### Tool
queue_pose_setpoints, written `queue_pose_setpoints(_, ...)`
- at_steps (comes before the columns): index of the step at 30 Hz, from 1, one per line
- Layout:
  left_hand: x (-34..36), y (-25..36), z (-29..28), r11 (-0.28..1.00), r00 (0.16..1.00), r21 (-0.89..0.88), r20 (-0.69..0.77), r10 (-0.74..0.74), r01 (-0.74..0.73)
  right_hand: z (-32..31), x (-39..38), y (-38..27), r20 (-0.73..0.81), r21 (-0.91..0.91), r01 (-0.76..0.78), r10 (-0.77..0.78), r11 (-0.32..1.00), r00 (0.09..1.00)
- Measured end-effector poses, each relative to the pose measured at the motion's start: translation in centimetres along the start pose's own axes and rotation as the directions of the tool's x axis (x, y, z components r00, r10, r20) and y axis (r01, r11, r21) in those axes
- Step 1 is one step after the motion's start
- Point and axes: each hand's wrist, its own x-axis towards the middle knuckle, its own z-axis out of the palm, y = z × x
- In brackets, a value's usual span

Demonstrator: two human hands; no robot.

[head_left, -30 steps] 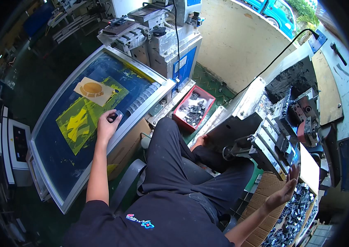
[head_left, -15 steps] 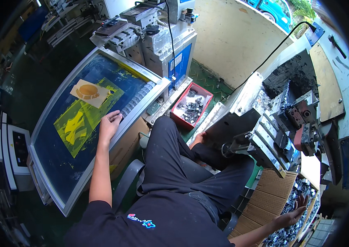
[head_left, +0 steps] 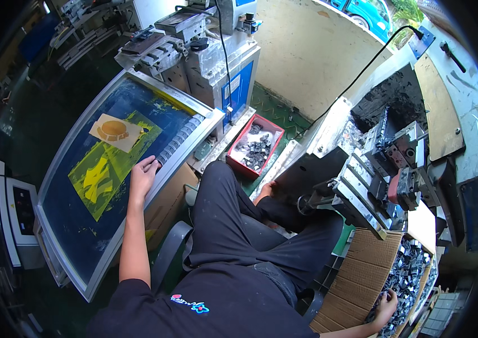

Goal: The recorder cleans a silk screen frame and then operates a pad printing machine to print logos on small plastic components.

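My left hand (head_left: 144,178) is closed on a small grey part at the lower end of a row of similar pieces (head_left: 180,138). They line the inner right edge of a framed blue screen (head_left: 74,239), which bears a yellow-green patch (head_left: 89,186) and a tan card with an orange oval (head_left: 114,133). My right hand (head_left: 384,308) is low at the right, inside a cardboard box of small black and silver parts (head_left: 405,270), its fingers curled; what they hold is hidden.
Between my bent legs (head_left: 219,219) and the rear machine (head_left: 202,67) sits a red-rimmed tray of parts (head_left: 253,146). A metal machine (head_left: 363,191) with dangling black cable stands right. A white device (head_left: 19,219) is far left. A pale wall (head_left: 301,50) closes the back.
My right hand has dropped from beside the machine into the box, and its spread fingers have curled. My left hand has set its grey part against the row's lower end, still gripping it.
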Motion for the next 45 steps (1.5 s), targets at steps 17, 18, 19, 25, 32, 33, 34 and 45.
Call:
queue_pose_setpoints(17, -10.0, 0.6, 11.7, 0.643, 0.877, 0.639, 0.466, 0.113, -0.422, -0.4, -0.1, -7.1, -0.436, 0.673, 0.242, 0.111, 0.699, 0.893)
queue_pose_setpoints(18, -9.9, 0.1, 12.5, 0.584, 0.871, 0.740, 0.480, -0.108, -0.335, -0.2, -0.2, -8.2, -0.416, 0.749, 0.275, 0.105, 0.604, 0.903)
queue_pose_setpoints(19, -9.8, -1.8, 13.2, 0.526, 0.858, 0.781, 0.485, -0.169, -0.337, 0.0, -0.3, -9.9, -0.396, 0.817, 0.305, 0.091, 0.490, 0.913)
queue_pose_setpoints(25, -12.7, 8.3, 16.0, 0.343, 0.688, 0.788, 0.615, -0.385, -0.512, 0.0, -1.2, -16.7, -0.306, 0.875, 0.311, -0.074, 0.372, 0.949)
queue_pose_setpoints(32, -18.4, 25.9, 21.4, 0.893, 0.514, -0.118, 0.782, 0.353, -0.435, 0.9, -0.1, -24.0, -0.278, 0.953, 0.294, -0.171, 0.074, 0.945)
queue_pose_setpoints(33, -19.0, 28.5, 21.6, 0.903, 0.462, -0.147, 0.819, 0.340, -0.405, 0.8, -0.1, -24.7, -0.289, 0.943, 0.311, -0.177, 0.116, 0.941)
queue_pose_setpoints(34, -19.3, 30.1, 22.1, 0.912, 0.412, -0.172, 0.850, 0.329, -0.373, 0.5, -0.1, -25.4, -0.310, 0.933, 0.337, -0.197, 0.123, 0.930)
queue_pose_setpoints(45, -20.4, 33.7, 33.9, 0.384, 0.252, -0.095, 0.607, 0.754, -0.919, 0.1, 0.2, -28.0, -0.545, 0.725, 0.602, -0.255, 0.334, 0.799)
